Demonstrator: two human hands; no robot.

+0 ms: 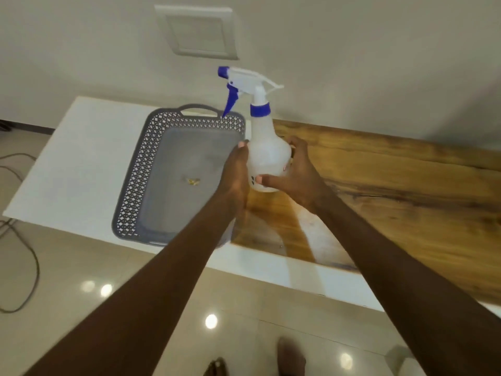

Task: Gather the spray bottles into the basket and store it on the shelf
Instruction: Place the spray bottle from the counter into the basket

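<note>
A white spray bottle (267,147) with a blue collar, trigger and nozzle is held upright between both hands, above the counter just right of the basket. My left hand (236,169) presses flat against its left side. My right hand (294,173) wraps its right side, thumb across the front. The grey perforated basket (141,172) with a handle at its far end sits on the white part of the counter; it holds no bottles, only a small yellowish speck on its floor.
The counter (393,185) is wood to the right and white (73,164) to the left, set against a wall with a square vent (198,31). Cables (24,240) lie on the glossy tiled floor at left. My feet show at the bottom.
</note>
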